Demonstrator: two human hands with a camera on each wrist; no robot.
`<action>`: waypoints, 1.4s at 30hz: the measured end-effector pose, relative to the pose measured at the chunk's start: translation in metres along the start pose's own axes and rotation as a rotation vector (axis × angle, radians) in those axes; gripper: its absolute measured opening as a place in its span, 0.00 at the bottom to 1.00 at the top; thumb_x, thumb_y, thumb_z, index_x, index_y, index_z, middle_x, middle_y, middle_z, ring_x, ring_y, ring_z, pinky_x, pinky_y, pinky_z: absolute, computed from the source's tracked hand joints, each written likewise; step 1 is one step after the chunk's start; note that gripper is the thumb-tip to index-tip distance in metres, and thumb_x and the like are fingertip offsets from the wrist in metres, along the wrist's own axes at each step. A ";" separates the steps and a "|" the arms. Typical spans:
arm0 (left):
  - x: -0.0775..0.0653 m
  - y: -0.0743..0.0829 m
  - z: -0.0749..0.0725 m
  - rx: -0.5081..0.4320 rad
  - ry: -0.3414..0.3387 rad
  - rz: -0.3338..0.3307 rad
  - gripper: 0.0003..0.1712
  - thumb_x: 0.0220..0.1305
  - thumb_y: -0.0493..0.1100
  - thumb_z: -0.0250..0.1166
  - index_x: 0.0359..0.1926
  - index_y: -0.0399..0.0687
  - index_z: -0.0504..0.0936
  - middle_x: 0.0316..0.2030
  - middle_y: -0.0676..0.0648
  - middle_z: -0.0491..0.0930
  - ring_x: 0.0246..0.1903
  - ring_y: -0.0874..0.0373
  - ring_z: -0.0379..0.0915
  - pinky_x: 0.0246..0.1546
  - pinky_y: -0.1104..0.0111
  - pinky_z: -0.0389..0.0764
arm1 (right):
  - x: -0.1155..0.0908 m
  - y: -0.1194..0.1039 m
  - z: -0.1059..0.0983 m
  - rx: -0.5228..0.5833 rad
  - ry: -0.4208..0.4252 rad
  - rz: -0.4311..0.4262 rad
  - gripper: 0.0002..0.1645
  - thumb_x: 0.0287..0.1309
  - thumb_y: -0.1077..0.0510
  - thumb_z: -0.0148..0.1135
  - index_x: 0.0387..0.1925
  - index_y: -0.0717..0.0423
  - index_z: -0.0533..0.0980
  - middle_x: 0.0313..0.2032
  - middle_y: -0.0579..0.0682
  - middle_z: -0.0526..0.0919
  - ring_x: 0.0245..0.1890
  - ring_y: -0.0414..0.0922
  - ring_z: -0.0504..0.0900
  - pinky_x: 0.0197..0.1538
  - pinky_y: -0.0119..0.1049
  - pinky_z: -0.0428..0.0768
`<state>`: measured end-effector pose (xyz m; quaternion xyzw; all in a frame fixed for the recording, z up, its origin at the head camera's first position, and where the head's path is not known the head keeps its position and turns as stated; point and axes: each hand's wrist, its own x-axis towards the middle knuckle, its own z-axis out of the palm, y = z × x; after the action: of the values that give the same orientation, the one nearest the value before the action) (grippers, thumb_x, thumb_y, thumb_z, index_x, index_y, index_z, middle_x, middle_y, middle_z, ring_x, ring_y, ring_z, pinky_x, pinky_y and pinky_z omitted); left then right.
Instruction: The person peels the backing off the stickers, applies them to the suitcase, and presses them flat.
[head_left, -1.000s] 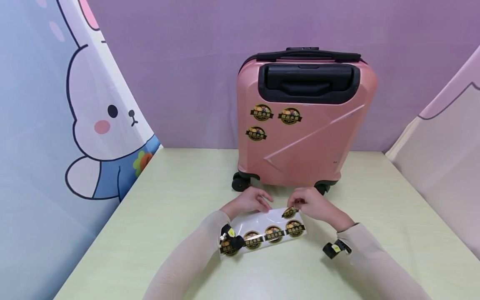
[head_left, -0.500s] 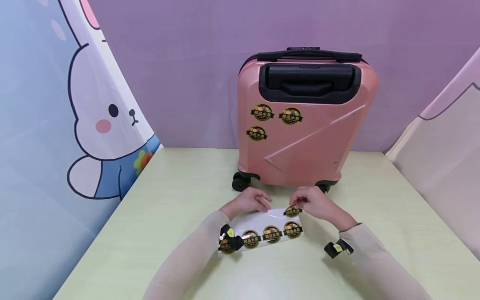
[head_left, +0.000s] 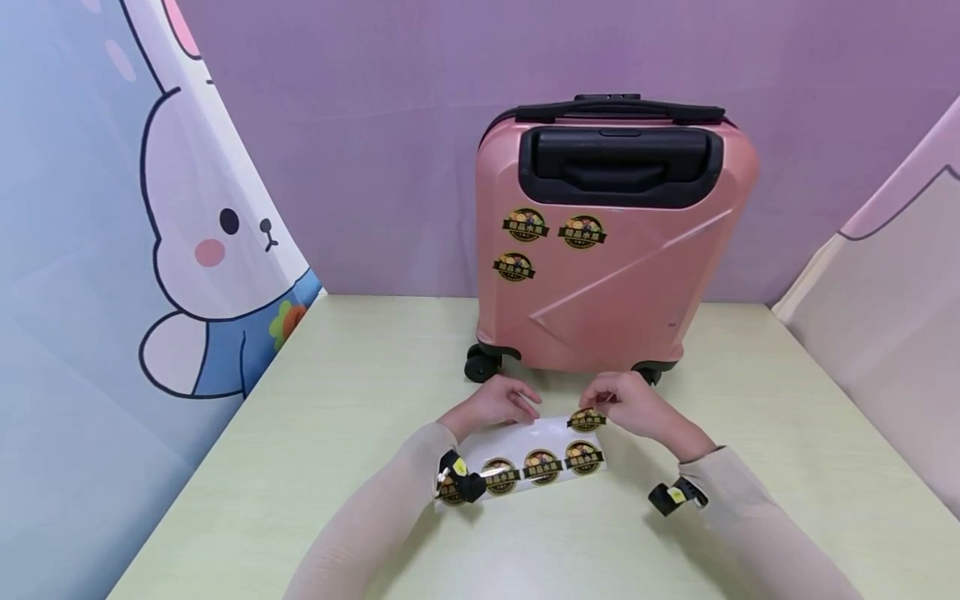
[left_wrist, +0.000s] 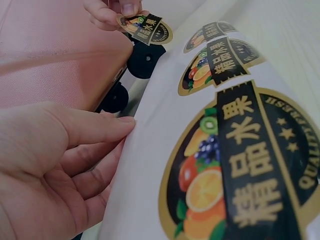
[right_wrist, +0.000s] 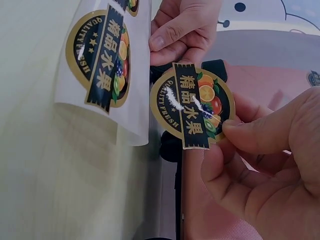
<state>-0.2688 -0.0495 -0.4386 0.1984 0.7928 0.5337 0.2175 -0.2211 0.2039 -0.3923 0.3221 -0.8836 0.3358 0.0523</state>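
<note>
My right hand (head_left: 626, 404) pinches a round black-and-gold fruit sticker (right_wrist: 192, 106) by its edge, between thumb and fingers. In both wrist views the sticker appears apart from the white sticker sheet (left_wrist: 145, 165). My left hand (head_left: 501, 402) holds the far edge of that sheet, thumb on top and fingers beneath, as the left wrist view (left_wrist: 65, 160) of the hand shows. Along the sheet's near side runs a row of several matching stickers (head_left: 543, 467); the leftmost is partly hidden by the wrist camera. Behind both hands stands a pink suitcase (head_left: 600, 292), upright.
Three like stickers (head_left: 525, 225) are stuck on the suitcase's upper left, below its black handle recess (head_left: 621, 167). The suitcase rests on black wheels (head_left: 482, 365) on a pale table (head_left: 337, 400). A purple cloth (head_left: 337, 150) hangs behind, with a rabbit-print cloth (head_left: 187, 275) at left.
The pinched sticker has come away from the sheet's far right corner, with the right hand shifting slightly right. The sheet has slid a little left with the left hand.
</note>
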 end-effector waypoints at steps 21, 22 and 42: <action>-0.008 0.004 0.002 -0.044 0.018 0.094 0.17 0.60 0.28 0.68 0.51 0.27 0.81 0.40 0.37 0.86 0.40 0.51 0.85 0.41 0.66 0.85 | 0.000 -0.007 -0.008 0.020 0.049 0.069 0.16 0.50 0.78 0.60 0.31 0.58 0.85 0.31 0.46 0.85 0.31 0.42 0.81 0.34 0.35 0.82; -0.009 0.004 0.003 -0.043 0.019 0.107 0.17 0.60 0.28 0.68 0.51 0.27 0.81 0.40 0.38 0.86 0.41 0.51 0.85 0.42 0.67 0.84 | 0.000 -0.007 -0.009 0.023 0.051 0.070 0.16 0.50 0.78 0.60 0.31 0.58 0.85 0.31 0.46 0.85 0.31 0.42 0.81 0.34 0.35 0.82; -0.010 0.016 0.020 -0.220 0.110 0.203 0.15 0.62 0.27 0.66 0.50 0.24 0.81 0.40 0.36 0.86 0.41 0.51 0.85 0.45 0.66 0.84 | 0.008 -0.020 -0.014 0.007 0.118 0.076 0.14 0.52 0.77 0.60 0.32 0.60 0.85 0.31 0.48 0.84 0.30 0.44 0.80 0.33 0.34 0.79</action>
<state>-0.2481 -0.0344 -0.4289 0.2231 0.7162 0.6464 0.1392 -0.2173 0.1971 -0.3673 0.2682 -0.8894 0.3590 0.0903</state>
